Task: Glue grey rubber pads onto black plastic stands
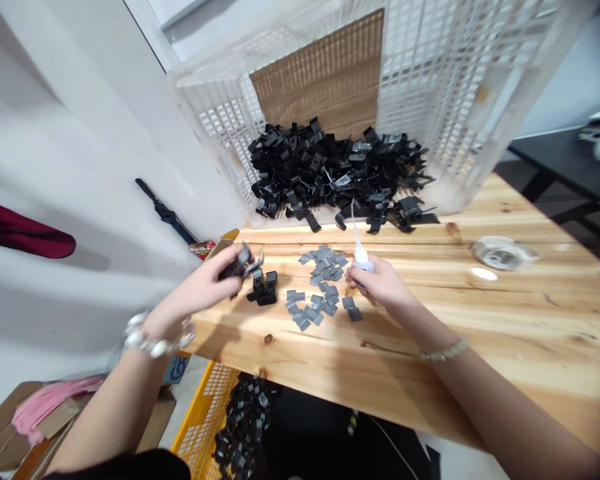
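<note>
My left hand (203,283) is closed on black bent clips (240,261), held just above the table's left side; the fingers hide part of them. Close beside it, a few similar black clips (264,288) stand on the wood. My right hand (386,285) grips a small white glue bottle (363,257), its long thin nozzle pointing up and away from me. Between the two hands lie many loose grey rectangular pads (325,265), some overlapping. Two more grey pads (351,308) are set apart, just below my right hand.
A white plastic crate (480,153) lies on its side at the back, with a heap of black clips (330,167) spilling to its opening. A tape roll (500,253) is at the right. Below the wooden table (530,333) stands a yellow crate (200,413) of black pieces.
</note>
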Tool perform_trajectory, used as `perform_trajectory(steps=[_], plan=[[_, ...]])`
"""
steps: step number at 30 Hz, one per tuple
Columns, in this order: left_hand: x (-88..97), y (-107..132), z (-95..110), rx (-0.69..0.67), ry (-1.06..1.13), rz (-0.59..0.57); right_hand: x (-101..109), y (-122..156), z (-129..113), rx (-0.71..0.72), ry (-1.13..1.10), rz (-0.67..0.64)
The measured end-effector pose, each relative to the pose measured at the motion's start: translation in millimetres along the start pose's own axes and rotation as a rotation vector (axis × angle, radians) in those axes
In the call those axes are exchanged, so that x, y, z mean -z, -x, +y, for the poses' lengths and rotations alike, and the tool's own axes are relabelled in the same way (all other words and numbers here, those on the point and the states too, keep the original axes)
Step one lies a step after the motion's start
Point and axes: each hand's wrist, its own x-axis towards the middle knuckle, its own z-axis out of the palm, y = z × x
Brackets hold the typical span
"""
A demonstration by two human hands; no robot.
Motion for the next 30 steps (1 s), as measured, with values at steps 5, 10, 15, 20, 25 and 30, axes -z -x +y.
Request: perform_trajectory(steps=[5,10,15,20,25,30], plan=[[-5.9,112.8,-27.3,0.076,0.013,-0.646,-0.6,3.5,-3.8,0.000,-0.009,-0.010],[-95.2,146.4,-105.0,0.351,-0.133,-0.569,-0.7,3.1,-1.1,-0.013,0.001,0.005],[-150.6,156.0,-174.4,0.644,-0.193,-0.536,-0.6,7.5,-4.7,0.010,-0.002,0.003],[-170.8,174.6,-206.5,0.840,-0.141,-0.531,-2.7,7.5,-5.2,0.003,-0.011,0.072],[-176.8,180.1,-212.1,0.861,-0.053,-0.455,-2.6,7.1,-2.0,-0.001,-0.027,0.088],[-168.9,169.9,-199.8,0.701,0.147,-0.442,-2.1,7.8,-2.2,-0.016,-0.046,0.087]])
